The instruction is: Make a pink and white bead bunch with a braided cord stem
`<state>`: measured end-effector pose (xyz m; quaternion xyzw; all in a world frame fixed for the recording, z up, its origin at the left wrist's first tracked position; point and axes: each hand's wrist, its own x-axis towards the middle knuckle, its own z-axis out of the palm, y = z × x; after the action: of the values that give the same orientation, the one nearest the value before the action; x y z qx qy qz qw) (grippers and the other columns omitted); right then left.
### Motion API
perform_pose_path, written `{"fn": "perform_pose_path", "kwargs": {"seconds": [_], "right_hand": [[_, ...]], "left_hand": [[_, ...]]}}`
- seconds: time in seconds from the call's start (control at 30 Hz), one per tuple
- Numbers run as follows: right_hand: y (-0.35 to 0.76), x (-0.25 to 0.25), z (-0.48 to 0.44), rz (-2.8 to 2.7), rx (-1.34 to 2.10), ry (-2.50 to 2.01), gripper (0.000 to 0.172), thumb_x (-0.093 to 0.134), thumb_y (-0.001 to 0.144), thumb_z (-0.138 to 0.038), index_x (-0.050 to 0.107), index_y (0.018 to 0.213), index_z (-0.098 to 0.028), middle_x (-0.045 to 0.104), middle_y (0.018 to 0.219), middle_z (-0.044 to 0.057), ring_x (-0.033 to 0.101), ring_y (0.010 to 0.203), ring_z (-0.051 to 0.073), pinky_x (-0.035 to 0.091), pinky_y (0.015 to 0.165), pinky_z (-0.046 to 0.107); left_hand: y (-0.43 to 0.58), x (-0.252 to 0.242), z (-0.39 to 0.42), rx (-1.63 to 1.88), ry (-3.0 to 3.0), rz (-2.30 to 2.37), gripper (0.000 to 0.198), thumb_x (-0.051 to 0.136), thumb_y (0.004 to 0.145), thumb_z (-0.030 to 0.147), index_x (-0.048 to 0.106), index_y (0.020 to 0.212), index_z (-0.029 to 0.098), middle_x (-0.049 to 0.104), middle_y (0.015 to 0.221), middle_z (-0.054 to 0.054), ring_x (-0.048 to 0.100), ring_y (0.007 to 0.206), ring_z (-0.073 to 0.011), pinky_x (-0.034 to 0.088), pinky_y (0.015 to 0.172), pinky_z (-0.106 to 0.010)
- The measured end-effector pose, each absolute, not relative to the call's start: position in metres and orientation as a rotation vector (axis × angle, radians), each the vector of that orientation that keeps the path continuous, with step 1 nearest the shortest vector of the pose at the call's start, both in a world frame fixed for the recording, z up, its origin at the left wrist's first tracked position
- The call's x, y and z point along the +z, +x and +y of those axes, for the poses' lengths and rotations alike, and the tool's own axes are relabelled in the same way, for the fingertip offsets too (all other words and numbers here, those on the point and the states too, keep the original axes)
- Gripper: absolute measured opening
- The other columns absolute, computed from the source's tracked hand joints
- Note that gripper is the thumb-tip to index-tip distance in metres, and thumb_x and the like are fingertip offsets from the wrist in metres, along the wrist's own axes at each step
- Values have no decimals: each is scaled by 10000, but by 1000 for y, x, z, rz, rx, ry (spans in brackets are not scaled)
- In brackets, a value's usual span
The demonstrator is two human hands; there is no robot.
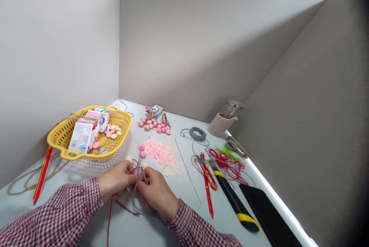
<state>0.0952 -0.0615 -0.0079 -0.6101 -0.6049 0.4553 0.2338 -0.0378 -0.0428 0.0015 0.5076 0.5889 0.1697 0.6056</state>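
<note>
My left hand (117,179) and my right hand (157,191) meet low on the table, both closed in a pinch around red and grey cords (137,176). A grey strand with two pink beads (141,150) runs up from my fingers. Cream beads (128,159) lie beside my left hand. A red cord (111,210) trails down toward me. Just beyond my hands lies a heap of small pink and white bits (163,154).
A yellow basket (65,139) with cartons and beads stands at the left, red sticks (42,174) beside it. Pink beads (154,125) lie at the back. On the right: grey cord coil (197,133), red snips (208,172), utility knife (235,201), jar (225,120), black phone (268,216).
</note>
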Motion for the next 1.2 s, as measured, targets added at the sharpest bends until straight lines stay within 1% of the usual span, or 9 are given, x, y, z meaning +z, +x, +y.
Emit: {"fn": "perform_pose_path", "kwargs": {"seconds": [0.13, 0.23, 0.3, 0.37, 0.5, 0.67, 0.8, 0.97, 1.2], "right_hand": [[100, -5, -59, -1665, 1412, -1633, 111, 428, 804, -160, 446, 697, -182, 508, 476, -57, 405, 295, 51, 284, 329, 169], [99, -5, -58, -1631, 1478, -1635, 181, 387, 834, -194, 440, 662, -180, 513, 474, -52, 404, 272, 44, 269, 300, 160], [96, -7, -58, -1638, 1475, -1623, 169, 406, 815, -168, 455, 654, -174, 504, 465, -58, 404, 271, 37, 273, 298, 152], [94, -9, -59, -1641, 1452, -1606, 132, 440, 788, -138, 465, 663, -170, 502, 466, -64, 402, 272, 32, 280, 295, 145], [94, -11, -59, -1625, 1427, -1586, 120, 446, 766, -98, 456, 670, -169, 534, 500, -56, 400, 264, 30, 286, 277, 144], [96, -11, -59, -1510, 1474, -1622, 141, 436, 804, -145, 434, 667, -175, 505, 463, -65, 387, 250, 34, 252, 252, 145], [94, -12, -60, -1478, 1500, -1607, 204, 397, 830, -176, 443, 632, -171, 496, 449, -61, 368, 243, 31, 243, 248, 149], [91, -12, -61, -1462, 1498, -1597, 199, 401, 817, -156, 447, 624, -170, 505, 443, -64, 377, 234, 30, 239, 252, 149], [87, -13, -60, -1424, 1490, -1610, 225, 394, 805, -129, 468, 595, -162, 518, 436, -52, 365, 230, 27, 233, 247, 153]], "left_hand": [[-37, 6, -43, 379, 1165, 1327, 192, 541, 675, 230, 350, 685, 222, 530, 432, 89, 238, 235, -32, 137, 275, -161], [-37, 11, -44, 361, 1097, 1354, 134, 480, 711, 242, 351, 676, 228, 410, 316, 114, 205, 232, -47, 113, 285, -158], [-37, 12, -44, 380, 1080, 1363, 158, 479, 728, 296, 343, 674, 234, 341, 277, 129, 193, 231, -51, 107, 290, -156], [-37, 10, -43, 411, 1109, 1361, 185, 498, 722, 316, 336, 686, 236, 370, 289, 129, 198, 233, -49, 119, 283, -158], [-38, 5, -42, 427, 1158, 1351, 132, 472, 709, 234, 340, 727, 228, 449, 335, 118, 211, 230, -44, 142, 268, -153], [-40, 0, -42, 398, 1164, 1314, 112, 394, 662, 145, 363, 753, 204, 580, 436, 64, 241, 212, -36, 148, 281, -141], [-41, -2, -42, 361, 1218, 1324, 127, 409, 627, 152, 377, 743, 194, 629, 509, 40, 280, 210, -39, 187, 283, -151], [-42, 1, -43, 333, 1255, 1284, 102, 468, 619, 179, 398, 693, 186, 614, 525, 49, 335, 235, -35, 230, 289, -149], [-45, -2, -42, 296, 1275, 1180, 184, 577, 630, 314, 458, 620, 172, 451, 332, 80, 336, 242, -50, 240, 293, -154]]}}
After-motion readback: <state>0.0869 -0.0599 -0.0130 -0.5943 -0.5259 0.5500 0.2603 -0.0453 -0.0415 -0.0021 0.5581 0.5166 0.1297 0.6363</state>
